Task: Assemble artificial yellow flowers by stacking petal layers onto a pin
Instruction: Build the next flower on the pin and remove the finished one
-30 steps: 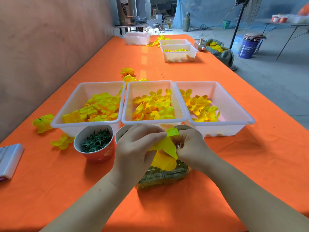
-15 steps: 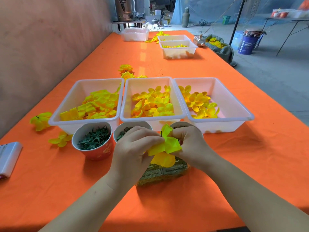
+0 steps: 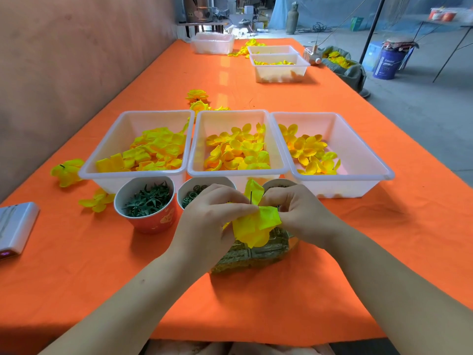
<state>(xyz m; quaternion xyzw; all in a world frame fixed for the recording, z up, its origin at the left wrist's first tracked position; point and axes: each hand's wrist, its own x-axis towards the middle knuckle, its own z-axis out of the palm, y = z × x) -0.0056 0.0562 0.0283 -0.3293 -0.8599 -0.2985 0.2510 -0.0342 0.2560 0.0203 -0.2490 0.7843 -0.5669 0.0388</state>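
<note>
Head view: over the mossy block [image 3: 256, 254], the left hand [image 3: 204, 221] and right hand [image 3: 299, 213] each pinch the yellow petal layer [image 3: 256, 226], apparently steadying it so the dark pin [image 3: 251, 198] pokes through its centre, with 3 white trays [image 3: 234, 172] just behind, likely for easy reach.

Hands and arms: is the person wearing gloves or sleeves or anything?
No gloves! The left hand and the right hand are bare, with no rings showing. The left forearm and the right forearm are bare too: no sleeves, watch or bracelet in view.
</note>
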